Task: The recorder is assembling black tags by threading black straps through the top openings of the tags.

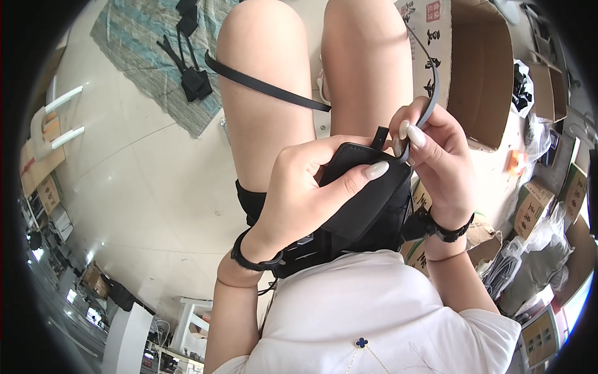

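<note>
I look straight down through a wide fisheye camera worn on my head, the left one of a side-by-side pair. My white shirt (374,305) sits close at the lower edge; my left grip (305,177) and right grip (443,149) come near mid-view, my knees (261,31) at the top, the floor (156,206) farther below, curving toward the rim.

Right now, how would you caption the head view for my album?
Left hand holding a black pouch-like piece, right hand pinching a dark strap at its edge.
</note>
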Motion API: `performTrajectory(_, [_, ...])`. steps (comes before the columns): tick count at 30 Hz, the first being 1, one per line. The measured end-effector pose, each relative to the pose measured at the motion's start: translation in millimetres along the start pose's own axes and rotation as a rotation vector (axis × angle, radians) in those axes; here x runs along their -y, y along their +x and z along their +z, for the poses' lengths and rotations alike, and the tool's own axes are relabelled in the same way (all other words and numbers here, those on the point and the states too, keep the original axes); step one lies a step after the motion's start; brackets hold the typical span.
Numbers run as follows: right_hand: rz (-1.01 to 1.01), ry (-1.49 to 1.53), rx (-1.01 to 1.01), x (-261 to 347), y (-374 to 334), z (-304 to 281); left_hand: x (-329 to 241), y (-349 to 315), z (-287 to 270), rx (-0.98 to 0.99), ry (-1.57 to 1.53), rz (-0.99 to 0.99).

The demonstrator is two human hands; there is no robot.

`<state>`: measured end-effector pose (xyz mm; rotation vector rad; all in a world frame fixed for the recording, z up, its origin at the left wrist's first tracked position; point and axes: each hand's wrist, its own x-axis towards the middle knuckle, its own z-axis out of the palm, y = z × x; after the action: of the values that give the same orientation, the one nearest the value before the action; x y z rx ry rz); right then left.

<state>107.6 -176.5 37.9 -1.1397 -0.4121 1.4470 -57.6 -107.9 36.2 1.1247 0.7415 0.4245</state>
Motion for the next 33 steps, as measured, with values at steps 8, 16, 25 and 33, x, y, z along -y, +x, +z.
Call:
performTrajectory(8, [-0.119,-0.062,0.089,4,0,2,-7,0,-3,-0.023,0.063,-0.019])
performTrajectory(16, [-0.157,-0.128,0.023,2,-4,7,-3,0,0,-0.060,0.097,0.049])
performTrajectory(25, [-0.189,-0.244,-0.094,5,-5,18,-1,-1,7,-0.096,0.323,0.184])
performTrajectory(33, [-0.484,-0.850,-0.187,-2,-1,20,7,2,9,-0.106,0.397,0.290])
